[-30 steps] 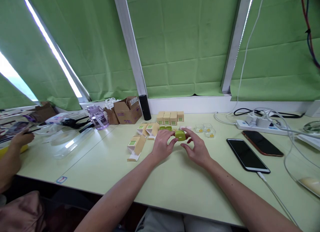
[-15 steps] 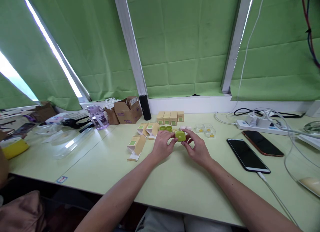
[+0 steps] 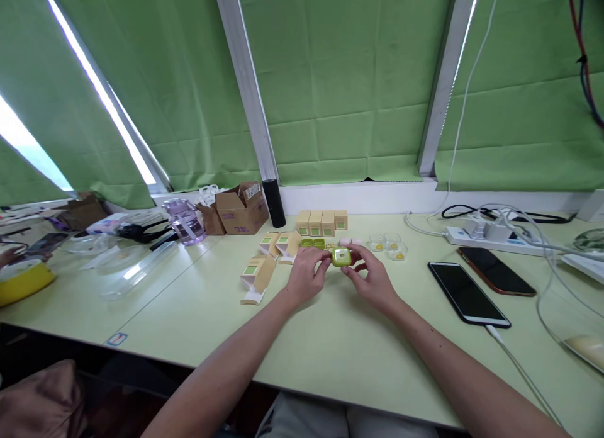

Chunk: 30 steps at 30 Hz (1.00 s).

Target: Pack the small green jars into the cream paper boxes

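Observation:
Between the fingertips of both hands is a small, glossy, rounded green case (image 3: 341, 257), held just above the table. My left hand (image 3: 309, 275) pinches its left side, and my right hand (image 3: 371, 276) grips its right side. Behind the left fingers lie more green cases (image 3: 313, 243). Small white pieces (image 3: 348, 241) sit just beyond the right fingers. To the right are several clear round containers (image 3: 396, 252) with something yellow inside. Opened cardboard boxes with green labels (image 3: 258, 273) lie left of my left hand.
Upright small cartons (image 3: 321, 223) line the back, near a black cylinder (image 3: 274, 202) and a brown box (image 3: 241, 210). Two phones (image 3: 469, 293) and a power strip (image 3: 495, 238) with cables are at right. A purple bottle (image 3: 184, 222) and yellow roll (image 3: 26, 282) are at left.
The green case has tilted in my fingers, so a shinier face with a small light mark now shows. At far left, another person's arm has drawn back from the yellow roll.

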{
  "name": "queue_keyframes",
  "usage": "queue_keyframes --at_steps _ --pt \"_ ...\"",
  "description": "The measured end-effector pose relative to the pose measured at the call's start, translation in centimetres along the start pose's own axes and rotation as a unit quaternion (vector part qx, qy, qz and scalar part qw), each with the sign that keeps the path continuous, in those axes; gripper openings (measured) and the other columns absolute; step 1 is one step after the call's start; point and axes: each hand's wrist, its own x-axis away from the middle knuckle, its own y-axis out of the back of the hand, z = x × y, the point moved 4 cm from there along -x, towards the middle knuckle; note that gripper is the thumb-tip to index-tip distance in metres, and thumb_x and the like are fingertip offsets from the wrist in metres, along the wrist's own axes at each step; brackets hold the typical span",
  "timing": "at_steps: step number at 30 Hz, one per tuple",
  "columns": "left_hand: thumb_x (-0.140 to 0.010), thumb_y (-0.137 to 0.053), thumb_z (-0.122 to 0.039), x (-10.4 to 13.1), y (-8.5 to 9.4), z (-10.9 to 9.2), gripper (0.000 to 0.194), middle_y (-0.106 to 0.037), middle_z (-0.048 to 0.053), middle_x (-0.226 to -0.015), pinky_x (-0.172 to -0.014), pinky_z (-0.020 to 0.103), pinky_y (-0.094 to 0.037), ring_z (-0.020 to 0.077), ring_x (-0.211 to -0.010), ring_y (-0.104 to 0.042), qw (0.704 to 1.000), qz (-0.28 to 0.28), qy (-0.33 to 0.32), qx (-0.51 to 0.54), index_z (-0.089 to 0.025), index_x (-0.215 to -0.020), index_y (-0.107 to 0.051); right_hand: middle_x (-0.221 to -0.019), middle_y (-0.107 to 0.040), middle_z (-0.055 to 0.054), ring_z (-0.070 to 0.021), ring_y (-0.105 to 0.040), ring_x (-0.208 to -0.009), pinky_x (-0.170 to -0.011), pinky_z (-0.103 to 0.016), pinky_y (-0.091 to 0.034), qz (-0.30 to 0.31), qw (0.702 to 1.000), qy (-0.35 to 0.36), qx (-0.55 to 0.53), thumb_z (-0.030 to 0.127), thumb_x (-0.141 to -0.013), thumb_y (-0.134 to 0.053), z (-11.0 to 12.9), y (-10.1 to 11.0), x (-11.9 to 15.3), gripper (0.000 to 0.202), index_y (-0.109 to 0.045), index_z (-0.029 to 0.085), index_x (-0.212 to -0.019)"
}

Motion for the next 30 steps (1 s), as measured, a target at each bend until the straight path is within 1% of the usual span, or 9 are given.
queue_keyframes --at_steps 3,8,11,15,19,21,24,30 --pt "-0.102 -0.053 -0.027 0.0 -0.1 0.2 0.017 -0.076 0.007 -0.088 -0.083 0.042 -0.048 0.0235 -0.084 -0.068 1.000 0.004 0.001 0.008 -0.021 -0.098 -0.069 -0.121 -0.066 -0.010 -0.0225 -0.065 -0.101 -0.077 -0.037 -0.060 0.000 1.000 -0.004 -0.018 0.034 -0.091 -0.066 -0.1 -0.1 0.0 0.041 -0.062 0.027 -0.131" --pt "-0.100 -0.057 -0.023 0.1 0.1 0.2 0.014 -0.076 0.006 -0.088 -0.082 0.041 -0.048 0.0219 -0.083 -0.068 0.999 0.001 -0.013 0.032 -0.020 -0.098 -0.070 -0.120 -0.067 -0.010 -0.0228 -0.065 -0.103 -0.080 -0.037 -0.060 -0.007 0.997 -0.037 -0.066 0.040 -0.089 -0.069 -0.7 -0.2 0.0 0.040 -0.063 0.025 -0.125" --pt "-0.100 -0.060 -0.024 0.0 0.1 0.1 0.012 -0.077 0.006 -0.087 -0.083 0.040 -0.048 0.0215 -0.083 -0.068 0.999 0.006 -0.019 0.046 -0.021 -0.095 -0.070 -0.122 -0.069 -0.011 -0.0244 -0.066 -0.107 -0.081 -0.038 -0.060 0.001 0.991 -0.064 -0.115 0.046 -0.088 -0.072 -1.2 -0.3 -0.1 0.042 -0.064 0.024 -0.122" --pt "-0.099 -0.063 -0.026 0.0 0.0 0.1 0.012 -0.077 0.004 -0.085 -0.084 0.040 -0.048 0.0206 -0.081 -0.068 0.999 0.010 -0.016 0.050 -0.021 -0.090 -0.070 -0.118 -0.071 -0.012 -0.0260 -0.066 -0.107 -0.077 -0.037 -0.061 0.015 0.979 -0.093 -0.180 0.056 -0.085 -0.075 -1.6 -0.5 -0.2 0.048 -0.065 0.022 -0.117" --pt "-0.096 -0.069 -0.029 0.0 0.1 0.1 0.010 -0.075 0.004 -0.086 -0.085 0.040 -0.049 0.0215 -0.084 -0.067 0.999 0.006 -0.015 0.040 -0.021 -0.090 -0.069 -0.111 -0.073 -0.012 -0.0259 -0.066 -0.103 -0.072 -0.035 -0.061 0.025 0.972 -0.111 -0.204 0.061 -0.083 -0.076 -1.8 -0.6 -0.3 0.051 -0.067 0.021 -0.114" --pt "-0.094 -0.072 -0.031 0.1 0.3 0.1 0.010 -0.074 0.005 -0.091 -0.086 0.041 -0.050 0.0230 -0.090 -0.067 0.999 -0.002 -0.010 0.042 -0.022 -0.094 -0.068 -0.110 -0.074 -0.012 -0.0253 -0.067 -0.100 -0.070 -0.034 -0.061 0.029 0.971 -0.116 -0.207 0.062 -0.083 -0.076 -1.9 -0.6 -0.3 0.052 -0.068 0.020 -0.112" --pt "-0.093 -0.074 -0.034 0.0 0.4 0.0 0.019 -0.072 0.007 -0.101 -0.090 0.042 -0.052 0.0252 -0.101 -0.065 0.999 -0.009 -0.015 0.046 -0.022 -0.106 -0.066 -0.108 -0.074 -0.010 -0.0236 -0.067 -0.095 -0.068 -0.033 -0.059 0.038 0.968 -0.123 -0.214 0.062 -0.084 -0.076 -2.0 -0.6 -0.2 0.051 -0.069 0.020 -0.111" --pt "-0.093 -0.074 -0.033 0.1 0.0 -0.6 0.039 -0.071 0.010 -0.117 -0.101 0.050 -0.051 0.0289 -0.116 -0.060 0.997 0.015 -0.068 0.026 -0.024 -0.128 -0.060 -0.103 -0.073 -0.009 -0.0207 -0.065 -0.087 -0.064 -0.031 -0.056 0.056 0.963 -0.141 -0.225 0.063 -0.081 -0.077 -1.8 -0.9 -0.1 0.052 -0.069 0.019 -0.107"
